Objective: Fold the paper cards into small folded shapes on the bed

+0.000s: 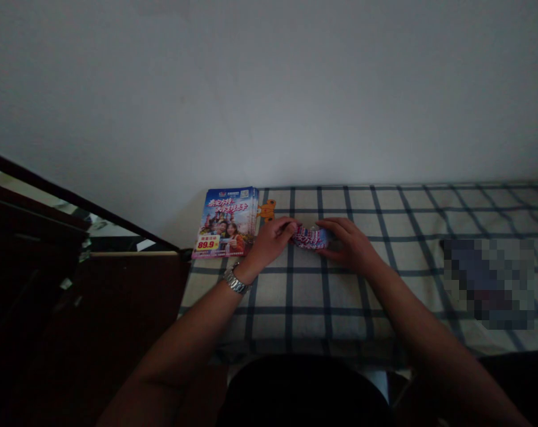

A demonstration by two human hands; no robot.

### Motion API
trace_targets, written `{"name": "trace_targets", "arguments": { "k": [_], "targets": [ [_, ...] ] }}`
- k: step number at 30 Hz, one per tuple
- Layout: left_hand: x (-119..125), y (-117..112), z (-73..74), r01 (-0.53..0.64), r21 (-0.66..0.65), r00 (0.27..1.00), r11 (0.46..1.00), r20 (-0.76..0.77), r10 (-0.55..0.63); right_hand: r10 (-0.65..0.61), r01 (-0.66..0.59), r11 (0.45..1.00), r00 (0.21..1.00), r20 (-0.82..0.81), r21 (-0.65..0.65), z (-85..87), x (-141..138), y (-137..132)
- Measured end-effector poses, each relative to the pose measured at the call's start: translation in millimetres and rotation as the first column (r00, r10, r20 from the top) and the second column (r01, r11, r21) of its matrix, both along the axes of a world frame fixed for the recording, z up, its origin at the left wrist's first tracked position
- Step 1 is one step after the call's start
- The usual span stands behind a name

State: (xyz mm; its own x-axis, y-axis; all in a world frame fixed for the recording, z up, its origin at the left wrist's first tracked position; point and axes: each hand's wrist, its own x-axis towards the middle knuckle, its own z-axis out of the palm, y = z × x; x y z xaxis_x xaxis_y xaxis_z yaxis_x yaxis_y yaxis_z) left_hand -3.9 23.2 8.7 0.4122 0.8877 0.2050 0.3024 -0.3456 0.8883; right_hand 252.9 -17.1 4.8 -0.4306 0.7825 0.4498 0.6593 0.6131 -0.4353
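Between my hands is a small folded flyer (311, 237), curved and printed in pink, blue and white. My left hand (275, 232), with a metal watch (236, 279) on the wrist, pinches its left end. Thumb and fingers of my right hand (349, 242) are closed around its right end. Left of my left hand lies a stack of flyers (224, 222), its top sheet blue and pink with "89.9" in red. An orange cartoon figure (267, 209) shows beside the stack, partly behind my left hand.
A checked cloth (340, 302) covers the table, which stands against a pale wall (295, 95). On the right of the cloth lies a dark pixelated object (486, 281), too blurred to name. A dark rail (73, 198) and dark furniture (19, 267) are at the left.
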Motion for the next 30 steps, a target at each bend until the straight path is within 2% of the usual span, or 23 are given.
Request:
{"name": "trace_targets", "arguments": {
  "k": [3, 6, 9, 11, 16, 30],
  "targets": [
    [0.2, -2.8, -0.3, -0.009, 0.039, 0.999, 0.999, -0.045, 0.011, 0.012, -0.013, 0.999, 1.0, -0.024, -0.042, 2.7, -0.6, -1.3],
    [-1.2, -7.4, 3.0, -0.016, 0.166, 0.996, 0.986, -0.08, 0.03, 0.03, -0.036, 0.994, 0.998, -0.06, -0.099, 4.2, 0.9, -2.2],
    [-3.6, -10.2, 7.3, 0.15, 0.315, 0.982, 0.937, -0.158, -0.104, 0.035, -0.046, 0.99, 0.996, -0.086, -0.131, 4.7, 3.5, -2.4],
    [-4.9, -10.2, 8.1, 0.23, 0.346, 0.96, 0.91, -0.235, -0.153, 0.036, -0.048, 0.989, 0.995, -0.09, -0.139, 4.9, 4.9, -2.3],
    [-4.4, -7.8, 4.6, 0.221, 0.335, 0.948, 0.916, -0.296, -0.121, 0.023, -0.032, 0.987, 0.998, -0.058, -0.159, 4.0, 5.7, -1.7],
    [-2.0, -9.8, 5.2, 0.193, 0.295, 0.945, 0.936, -0.312, -0.097, 0.003, -0.009, 0.985, 0.999, -0.035, -0.171, 2.1, 5.3, -1.4]
  ]
}}
